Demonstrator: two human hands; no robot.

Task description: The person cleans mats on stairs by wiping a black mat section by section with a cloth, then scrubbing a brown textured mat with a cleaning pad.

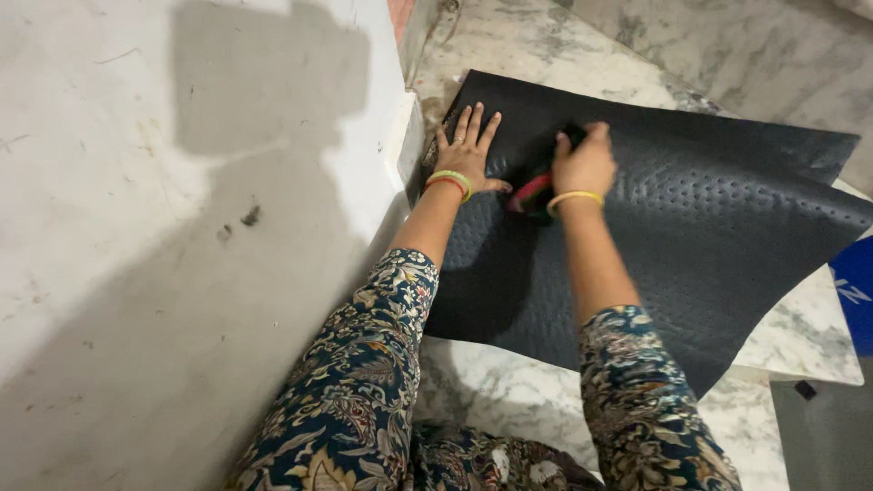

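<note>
A: What is taking the most room here?

B: The marble floor (536, 391) is carrying everything, and a white wall (136, 227) is standing along its left side. On the floor a black dimpled mat (691, 227) is lying flat. Its far left corner is reaching into the corner where the wall is meeting the floor, and its near edge is running across in front of the person's floral sleeves (364, 400).

A: And the hands?

B: The left hand (468, 150) is pressing flat on the mat near that far left corner, with the fingers (466, 118) spread wide and holding nothing. The right hand (587, 164) is sitting just beside it, toward the middle of the mat, with its fingers curled tightly around a dark scrubber with red on it (532, 195), and this scrubber is touching the mat.

A: What could be going wrong from here?

B: I think the mat could be sliding or folding on the smooth marble if the left hand is lifting while the right is pushing hard. Also the scrubber is mostly hidden under the hand, so the knuckles could be scraping on the wall edge if the stroke is going too far left.
</note>
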